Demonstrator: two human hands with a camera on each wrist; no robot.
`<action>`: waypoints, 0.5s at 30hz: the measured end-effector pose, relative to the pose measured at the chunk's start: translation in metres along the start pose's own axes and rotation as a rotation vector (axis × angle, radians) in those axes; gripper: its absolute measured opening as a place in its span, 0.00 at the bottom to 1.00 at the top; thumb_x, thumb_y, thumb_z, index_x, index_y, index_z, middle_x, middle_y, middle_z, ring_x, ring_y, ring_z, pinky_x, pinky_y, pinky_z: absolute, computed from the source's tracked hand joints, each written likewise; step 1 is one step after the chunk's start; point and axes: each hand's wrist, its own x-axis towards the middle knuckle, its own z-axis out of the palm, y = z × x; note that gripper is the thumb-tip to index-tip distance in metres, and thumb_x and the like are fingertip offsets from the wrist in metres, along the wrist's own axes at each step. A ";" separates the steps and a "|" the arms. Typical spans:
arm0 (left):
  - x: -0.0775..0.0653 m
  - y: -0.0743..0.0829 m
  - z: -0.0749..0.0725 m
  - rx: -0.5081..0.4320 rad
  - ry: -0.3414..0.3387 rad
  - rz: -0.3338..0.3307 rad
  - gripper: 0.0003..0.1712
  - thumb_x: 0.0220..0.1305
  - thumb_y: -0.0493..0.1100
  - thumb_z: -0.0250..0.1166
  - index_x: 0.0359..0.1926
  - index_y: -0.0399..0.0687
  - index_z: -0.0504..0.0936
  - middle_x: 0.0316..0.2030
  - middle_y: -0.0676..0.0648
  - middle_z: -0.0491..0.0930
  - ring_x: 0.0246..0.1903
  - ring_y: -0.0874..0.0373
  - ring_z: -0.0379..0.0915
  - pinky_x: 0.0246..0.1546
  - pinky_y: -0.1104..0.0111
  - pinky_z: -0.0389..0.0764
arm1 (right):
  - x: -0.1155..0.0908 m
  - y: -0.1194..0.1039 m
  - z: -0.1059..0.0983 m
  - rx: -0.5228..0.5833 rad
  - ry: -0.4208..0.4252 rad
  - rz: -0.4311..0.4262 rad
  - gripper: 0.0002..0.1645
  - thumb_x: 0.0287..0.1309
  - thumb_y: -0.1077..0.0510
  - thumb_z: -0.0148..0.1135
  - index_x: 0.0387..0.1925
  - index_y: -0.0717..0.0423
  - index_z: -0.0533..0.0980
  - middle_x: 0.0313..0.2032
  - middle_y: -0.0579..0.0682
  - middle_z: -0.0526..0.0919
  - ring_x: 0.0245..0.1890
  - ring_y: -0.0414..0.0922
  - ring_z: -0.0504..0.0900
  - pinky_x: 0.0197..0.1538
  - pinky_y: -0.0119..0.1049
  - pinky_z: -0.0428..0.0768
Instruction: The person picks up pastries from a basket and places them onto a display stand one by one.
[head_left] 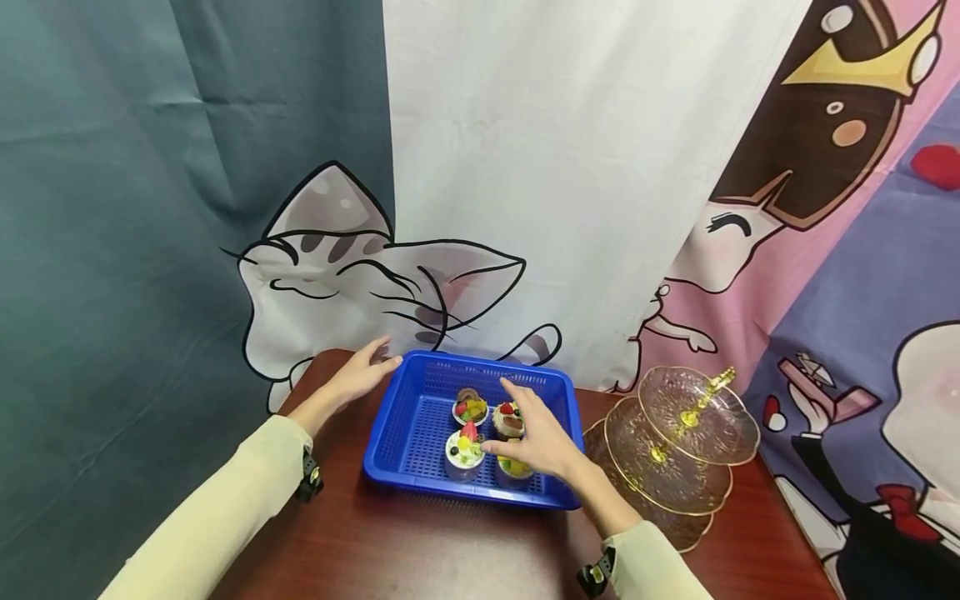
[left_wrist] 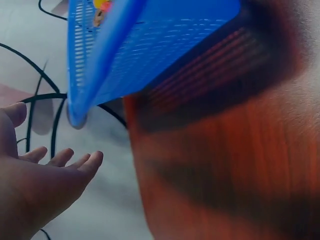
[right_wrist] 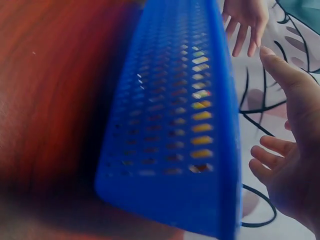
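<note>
A blue plastic basket (head_left: 397, 481) with perforated walls stands on the table. Inside it, toward the right, sit several small dessert cups topped with cream and fruit, among them a front cup (head_left: 464, 450) with a strawberry piece and a rear cup (head_left: 470, 408). My left hand (head_left: 362, 377) is at the basket's back left corner, fingers spread and holding nothing. Above the cups hovers my right hand (head_left: 538, 437), thumb and fingers apart with nothing between them; it partly hides the right-hand cups. In the right wrist view, the basket's side wall (right_wrist: 165, 195) fills the middle.
To the right of the basket stands a three-tier clear serving stand (head_left: 667, 492) with gold rims and a gold centre post. The reddish-brown wooden table (head_left: 420, 550) ends at a cartoon-printed curtain (head_left: 510, 167) behind.
</note>
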 end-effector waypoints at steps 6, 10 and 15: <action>-0.002 -0.016 0.008 -0.206 -0.059 -0.098 0.41 0.83 0.51 0.55 0.84 0.41 0.49 0.79 0.30 0.58 0.77 0.33 0.56 0.74 0.41 0.63 | 0.004 0.000 0.023 0.023 -0.018 -0.015 0.67 0.51 0.34 0.82 0.82 0.55 0.58 0.70 0.60 0.73 0.69 0.56 0.74 0.70 0.57 0.72; -0.005 -0.024 0.013 -0.329 -0.113 -0.173 0.41 0.84 0.52 0.54 0.84 0.43 0.47 0.77 0.30 0.62 0.75 0.34 0.61 0.70 0.43 0.71 | 0.007 -0.001 0.035 0.035 -0.029 -0.003 0.64 0.50 0.35 0.83 0.78 0.60 0.63 0.68 0.61 0.76 0.69 0.57 0.74 0.71 0.57 0.72; -0.006 -0.026 0.021 -0.341 -0.129 -0.210 0.39 0.83 0.54 0.54 0.84 0.45 0.51 0.73 0.31 0.68 0.68 0.37 0.72 0.60 0.48 0.81 | 0.008 0.002 0.047 0.035 -0.056 0.005 0.59 0.50 0.34 0.83 0.72 0.64 0.69 0.63 0.59 0.80 0.65 0.55 0.79 0.68 0.54 0.76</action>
